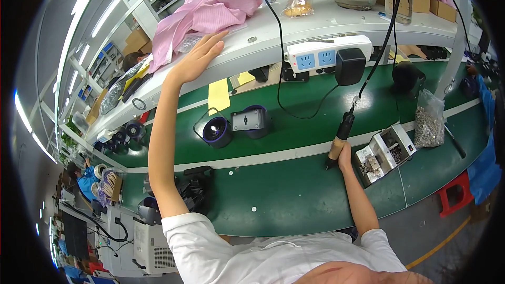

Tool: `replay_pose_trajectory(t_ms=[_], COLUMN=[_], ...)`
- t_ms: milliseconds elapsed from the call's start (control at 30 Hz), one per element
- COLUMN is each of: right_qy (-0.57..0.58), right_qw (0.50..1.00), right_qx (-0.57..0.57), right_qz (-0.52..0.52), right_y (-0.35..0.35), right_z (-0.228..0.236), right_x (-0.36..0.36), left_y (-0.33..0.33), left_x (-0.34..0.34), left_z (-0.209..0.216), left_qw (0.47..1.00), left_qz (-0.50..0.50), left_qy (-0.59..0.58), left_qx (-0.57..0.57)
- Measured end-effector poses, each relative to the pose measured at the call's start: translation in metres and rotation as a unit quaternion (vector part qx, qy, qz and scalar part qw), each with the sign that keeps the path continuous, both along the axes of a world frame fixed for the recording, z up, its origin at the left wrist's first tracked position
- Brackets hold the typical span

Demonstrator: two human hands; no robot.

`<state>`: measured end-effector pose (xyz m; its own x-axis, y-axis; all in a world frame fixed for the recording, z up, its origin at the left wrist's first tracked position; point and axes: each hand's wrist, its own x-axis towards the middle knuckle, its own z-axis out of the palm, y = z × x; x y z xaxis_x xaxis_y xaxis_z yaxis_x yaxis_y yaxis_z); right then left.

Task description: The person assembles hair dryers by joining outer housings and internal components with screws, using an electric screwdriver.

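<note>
My left hand (197,59) reaches up to the white shelf (236,47). Its fingers are stretched out at the shelf's edge, beside a pink striped cloth (202,13), and nothing is in them. My right hand (343,153) is wrapped around the electric screwdriver (341,135), black above and tan below, which hangs from a dark cord over the green bench (284,192). The driver's tip points down, a little above or at the bench; I cannot tell which. Right of this hand sits a metal screw feeder (383,153), and behind it a clear bag of small screws (430,126).
Two black round housings with purple rims, one (216,131) with a wire handle, the other under a grey plate (248,120), stand mid-bench. A white power strip (329,52) with a black adapter (351,67) is on the shelf edge. Black parts (195,189) lie near my left arm.
</note>
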<state>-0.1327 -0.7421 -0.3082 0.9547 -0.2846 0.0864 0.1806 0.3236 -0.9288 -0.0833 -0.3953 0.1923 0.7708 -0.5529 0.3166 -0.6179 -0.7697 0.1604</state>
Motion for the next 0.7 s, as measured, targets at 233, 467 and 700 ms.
replay_pose_trajectory(t_ms=[233,467,700], right_qy=[-0.007,-0.006,-0.027], right_qw=[0.999,0.998,0.995], right_qx=[-0.031,-0.061,-0.088], right_qz=[0.001,-0.027,-0.026], right_y=[-0.006,-0.009,0.002], right_z=[0.004,0.0,-0.013], right_x=[0.003,0.001,0.006], left_y=[-0.019,-0.143,-0.172], left_x=[0.01,0.058,0.127], left_z=[0.0,0.041,0.044], left_qw=[0.97,0.976,0.983], left_qz=[-0.063,-0.162,-0.123], left_qy=[-0.233,-0.134,-0.096], left_qx=[-0.01,-0.053,-0.091])
